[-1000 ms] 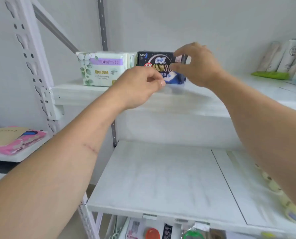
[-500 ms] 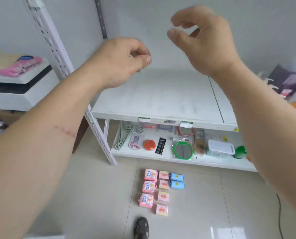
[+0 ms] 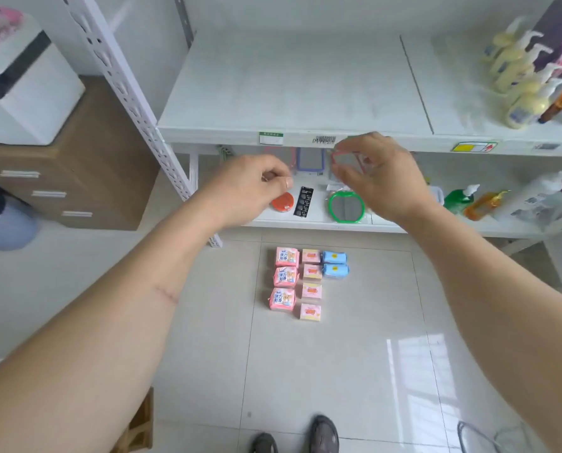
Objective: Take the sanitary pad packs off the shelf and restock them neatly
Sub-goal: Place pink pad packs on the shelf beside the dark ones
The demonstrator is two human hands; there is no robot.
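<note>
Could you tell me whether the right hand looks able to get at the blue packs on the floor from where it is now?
Probably yes. The right hand holds nothing and hovers in front of the shelf edge; the blue packs lie uncovered on the floor below, nothing between. It would likely need a stoop.

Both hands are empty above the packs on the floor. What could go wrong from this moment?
1. The packs on the floor lie just ahead of the person's shoes; one step forward could crush or scatter them.
2. They lie in three sorts: pink packs, small peach packs and blue packs. A hasty grip by the left hand or the right hand could mix the rows.
3. The bottles stand on the shelf at the right; restocked packs could knock them.
</note>
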